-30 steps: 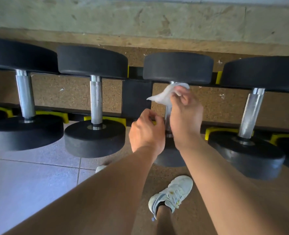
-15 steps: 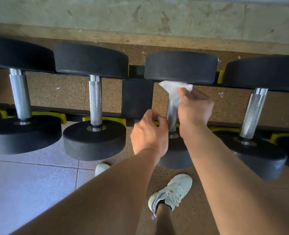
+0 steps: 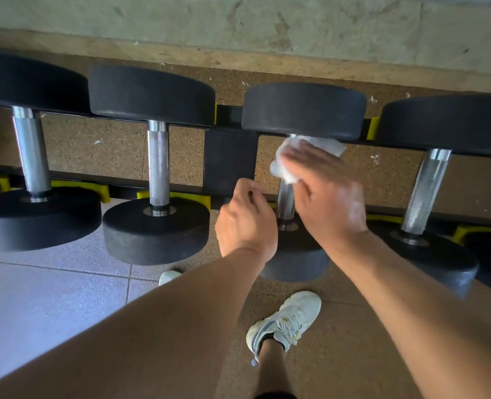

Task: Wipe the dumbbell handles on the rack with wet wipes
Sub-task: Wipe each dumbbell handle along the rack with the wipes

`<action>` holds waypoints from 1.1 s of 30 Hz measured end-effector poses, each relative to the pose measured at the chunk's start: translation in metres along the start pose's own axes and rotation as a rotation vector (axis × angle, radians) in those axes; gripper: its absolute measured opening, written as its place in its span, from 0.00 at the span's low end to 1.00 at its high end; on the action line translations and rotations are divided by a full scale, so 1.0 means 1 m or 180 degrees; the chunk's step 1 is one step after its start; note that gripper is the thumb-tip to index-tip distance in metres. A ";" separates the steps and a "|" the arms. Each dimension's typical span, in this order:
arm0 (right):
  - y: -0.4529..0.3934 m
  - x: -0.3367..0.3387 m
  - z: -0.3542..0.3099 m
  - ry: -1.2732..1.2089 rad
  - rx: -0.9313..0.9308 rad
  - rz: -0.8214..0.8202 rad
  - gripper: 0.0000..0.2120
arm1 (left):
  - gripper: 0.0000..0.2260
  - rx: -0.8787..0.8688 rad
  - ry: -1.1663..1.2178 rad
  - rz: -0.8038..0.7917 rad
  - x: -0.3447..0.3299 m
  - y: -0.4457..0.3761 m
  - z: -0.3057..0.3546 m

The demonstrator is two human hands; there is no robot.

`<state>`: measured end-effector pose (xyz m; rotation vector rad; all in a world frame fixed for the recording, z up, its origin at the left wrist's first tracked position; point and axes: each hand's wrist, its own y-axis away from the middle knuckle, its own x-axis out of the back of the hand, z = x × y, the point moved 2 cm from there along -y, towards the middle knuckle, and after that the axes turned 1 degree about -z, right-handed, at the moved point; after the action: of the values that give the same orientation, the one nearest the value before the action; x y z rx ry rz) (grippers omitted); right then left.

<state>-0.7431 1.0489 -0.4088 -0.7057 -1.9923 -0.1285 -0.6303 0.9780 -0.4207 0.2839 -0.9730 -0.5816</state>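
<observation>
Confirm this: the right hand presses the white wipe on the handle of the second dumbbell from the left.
Not quite. In the head view the right hand presses the white wipe on the handle of the third dumbbell from the left, not the second.

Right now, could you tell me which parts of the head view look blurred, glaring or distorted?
Head view: the right hand and the wet wipe are smeared by motion blur; the left hand is sharper; the far-right dumbbell handle shows bright glare; the wide lens bows the rack line, and the forearms loom large.
</observation>
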 end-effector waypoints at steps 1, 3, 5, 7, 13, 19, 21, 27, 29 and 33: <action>-0.001 -0.003 0.003 0.0269 0.0506 -0.0455 0.20 | 0.09 0.0016 0.0017 0.0069 0.001 0.001 0.000; 0.000 -0.007 0.011 0.0587 0.1193 -0.1472 0.22 | 0.10 0.0071 0.0071 0.0226 0.002 0.003 -0.001; 0.007 -0.002 0.014 0.0412 0.1480 -0.2162 0.19 | 0.10 0.0092 0.0159 0.0334 0.002 0.005 -0.001; 0.011 0.008 0.009 -0.0160 0.1081 -0.2542 0.15 | 0.10 0.0097 0.0239 0.0381 0.002 0.005 -0.002; -0.035 0.022 -0.005 -0.0827 0.0262 -0.0702 0.16 | 0.12 0.0145 0.0434 0.0461 0.003 0.008 -0.004; -0.039 -0.018 0.025 0.1061 0.1885 -0.2085 0.10 | 0.12 0.0318 0.0612 0.0499 0.004 0.008 -0.006; -0.023 -0.015 0.018 0.0874 0.1799 -0.2445 0.12 | 0.12 0.0308 0.0606 0.0484 0.004 0.008 -0.005; -0.015 -0.001 0.001 -0.1224 -0.1387 -0.2105 0.12 | 0.11 0.0266 0.0685 0.0467 0.004 0.008 -0.008; -0.032 0.011 -0.001 -0.1146 -0.1284 -0.1274 0.08 | 0.11 0.0163 0.0708 0.0494 0.005 0.009 -0.006; -0.048 0.016 -0.015 0.0064 0.1559 -0.1219 0.19 | 0.10 0.0140 0.0702 0.0573 0.004 0.008 -0.007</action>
<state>-0.7628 1.0099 -0.3786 -0.0081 -2.0098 0.1240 -0.6200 0.9824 -0.4181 0.2898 -0.7890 -0.3566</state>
